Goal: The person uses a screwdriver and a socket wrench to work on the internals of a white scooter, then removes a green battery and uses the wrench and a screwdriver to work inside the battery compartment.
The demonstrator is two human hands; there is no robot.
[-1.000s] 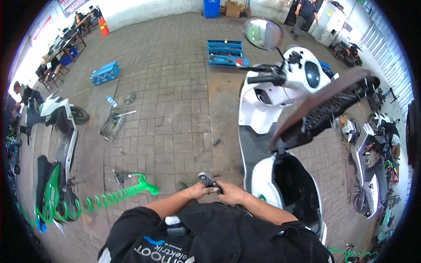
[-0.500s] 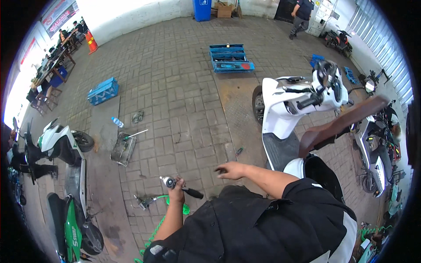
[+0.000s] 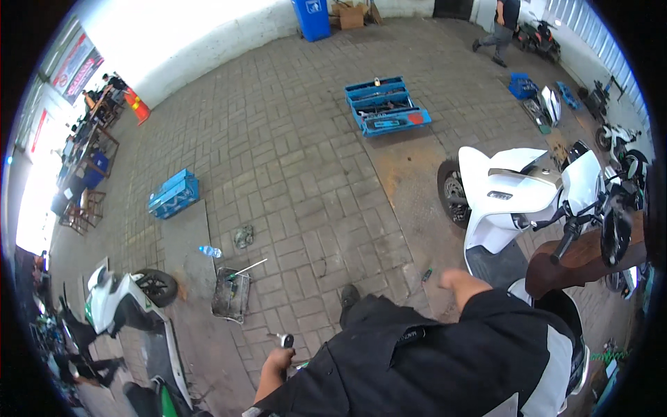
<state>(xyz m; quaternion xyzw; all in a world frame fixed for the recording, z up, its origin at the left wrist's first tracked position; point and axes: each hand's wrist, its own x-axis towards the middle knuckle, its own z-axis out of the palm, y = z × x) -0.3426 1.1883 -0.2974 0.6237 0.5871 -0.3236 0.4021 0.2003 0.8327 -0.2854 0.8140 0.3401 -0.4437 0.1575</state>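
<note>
Low in front of my body, my left hand (image 3: 280, 359) is wrapped round a tool with a silver head (image 3: 285, 340) and a black handle; its exact kind is unclear. My right hand (image 3: 451, 279) is out to the right with empty floor-side surroundings, its fingers blurred and hidden. Close to it on the floor lies a small green-and-black object (image 3: 426, 275). Further right stands a white scooter (image 3: 479, 226) with a brown seat (image 3: 556, 267) raised. A worn metal tray (image 3: 240, 309) with a pale stick (image 3: 249, 267) across it sits ahead of my left hand.
An opened blue toolbox (image 3: 396, 124) stands ahead, and a closed blue one (image 3: 174, 196) at left. A bottle (image 3: 210, 251) and a crumpled rag (image 3: 244, 236) lie near the tray. Another scooter (image 3: 114, 306) is at left. A person (image 3: 501, 38) walks at the far right.
My view has swung, and the scene sits differently in it. My left hand with the tool is lower and nearer my body. My right hand has drawn outward toward the white scooter. One shoe now shows.
</note>
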